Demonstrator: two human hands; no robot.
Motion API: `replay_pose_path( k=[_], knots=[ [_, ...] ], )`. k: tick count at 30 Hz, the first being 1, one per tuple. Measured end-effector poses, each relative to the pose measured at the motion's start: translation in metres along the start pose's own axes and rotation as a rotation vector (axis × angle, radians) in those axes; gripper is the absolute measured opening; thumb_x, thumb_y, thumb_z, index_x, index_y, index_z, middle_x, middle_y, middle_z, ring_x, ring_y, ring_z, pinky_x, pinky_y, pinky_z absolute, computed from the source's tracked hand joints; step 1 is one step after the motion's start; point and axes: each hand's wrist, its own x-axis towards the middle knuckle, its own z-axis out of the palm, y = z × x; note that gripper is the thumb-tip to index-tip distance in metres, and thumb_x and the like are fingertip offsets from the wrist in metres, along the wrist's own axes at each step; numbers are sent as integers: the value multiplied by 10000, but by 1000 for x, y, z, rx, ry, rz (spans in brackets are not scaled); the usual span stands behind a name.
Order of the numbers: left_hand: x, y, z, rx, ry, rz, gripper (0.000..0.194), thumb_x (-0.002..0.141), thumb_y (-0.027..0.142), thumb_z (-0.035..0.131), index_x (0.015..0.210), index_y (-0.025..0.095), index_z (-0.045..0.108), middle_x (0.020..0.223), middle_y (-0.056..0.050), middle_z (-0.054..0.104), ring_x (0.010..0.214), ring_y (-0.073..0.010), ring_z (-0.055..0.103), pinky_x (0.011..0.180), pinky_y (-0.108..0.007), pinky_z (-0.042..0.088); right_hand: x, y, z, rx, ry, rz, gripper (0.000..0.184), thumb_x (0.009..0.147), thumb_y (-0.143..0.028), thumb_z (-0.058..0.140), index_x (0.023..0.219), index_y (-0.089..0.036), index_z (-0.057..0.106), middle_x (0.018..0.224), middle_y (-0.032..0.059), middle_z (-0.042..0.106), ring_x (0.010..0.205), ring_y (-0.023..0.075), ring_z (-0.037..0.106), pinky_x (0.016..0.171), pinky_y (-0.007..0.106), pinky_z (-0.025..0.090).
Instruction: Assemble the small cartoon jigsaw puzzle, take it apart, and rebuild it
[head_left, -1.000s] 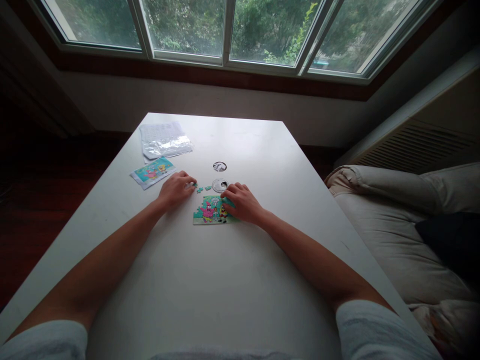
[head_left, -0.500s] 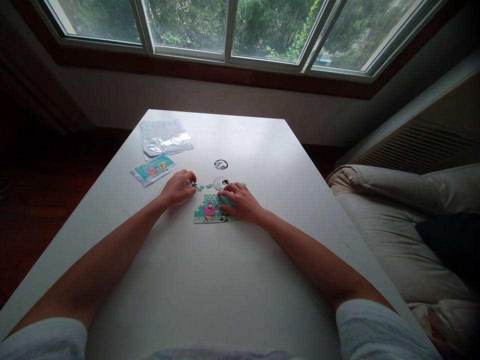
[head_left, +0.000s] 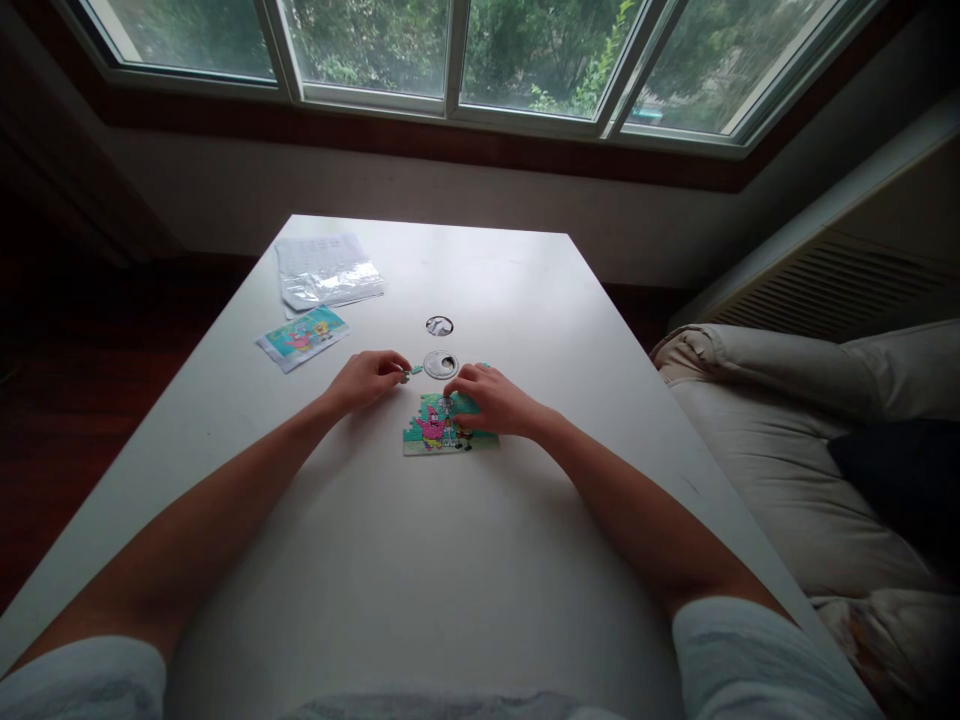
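Note:
A partly joined jigsaw puzzle (head_left: 431,430) with cartoon figures lies flat on the white table, its left and upper-left edges stepped and ragged. My right hand (head_left: 495,402) rests over its upper right part with the fingers bent and apart, covering some of the picture. Just beyond the puzzle's upper-left corner, my left hand (head_left: 367,380) has its thumb and forefinger pinched at a small green puzzle piece (head_left: 406,377). Another loose puzzle piece (head_left: 417,370) lies right beside those fingertips. A bit of teal shows behind my right hand's knuckles.
Past the hands are a round silvery disc (head_left: 441,365) and a smaller round dark-rimmed item (head_left: 439,326). At the left lie a picture card (head_left: 304,338) of the same cartoon and a clear plastic sleeve with papers (head_left: 330,272). A beige sofa (head_left: 757,460) stands along the right.
The puzzle has slid a little to the right and towards me under my right hand. My left hand has moved right, in among the loose pieces.

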Motion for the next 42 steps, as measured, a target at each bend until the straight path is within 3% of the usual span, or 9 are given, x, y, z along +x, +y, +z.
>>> replay_pose_path(
  k=[5, 9, 15, 23, 34, 42],
  knots=[
    [-2, 5, 9, -125, -84, -56, 277, 821, 428, 641, 984, 217, 716, 885, -27, 785, 756, -179, 712, 741, -286, 531, -2, 1, -9, 24, -89, 5, 360, 801, -371, 737, 1125, -236, 656, 1098, 90, 612, 1019, 257, 547, 902, 382, 384],
    [-6, 11, 13, -75, -123, -87, 247, 828, 425, 623, 952, 223, 694, 849, -8, 776, 720, -172, 701, 694, -275, 513, -4, 0, -12, 48, -131, 1, 335, 794, -366, 743, 1084, -228, 651, 1061, 78, 607, 970, 236, 542, 866, 361, 380],
    [-11, 21, 17, 150, -42, -6, 212, 810, 402, 620, 877, 234, 730, 846, 6, 747, 764, -175, 641, 665, -274, 444, -5, 1, -11, 57, -125, -18, 313, 799, -354, 741, 1073, -228, 656, 1043, 74, 602, 967, 233, 536, 865, 358, 379],
    [-13, 26, 22, 125, -36, -3, 316, 815, 365, 605, 1071, 255, 753, 861, 4, 753, 743, -167, 633, 675, -271, 449, -5, 2, -11, 71, -116, -25, 316, 805, -364, 746, 1078, -229, 660, 1043, 76, 603, 963, 235, 535, 866, 366, 384],
    [-17, 32, 27, 191, -53, 5, 192, 796, 346, 608, 869, 238, 750, 852, 4, 753, 760, -178, 647, 651, -273, 429, -5, 6, -6, 77, -96, -48, 325, 811, -392, 750, 1075, -230, 650, 1040, 69, 593, 970, 233, 526, 909, 380, 380],
    [-20, 36, 32, 244, 15, 11, 237, 822, 338, 584, 978, 263, 746, 857, 3, 755, 746, -180, 646, 647, -278, 418, -4, 5, -7, 84, -96, -50, 312, 818, -392, 742, 1071, -230, 656, 1045, 70, 604, 973, 231, 531, 904, 375, 377]
  ],
)
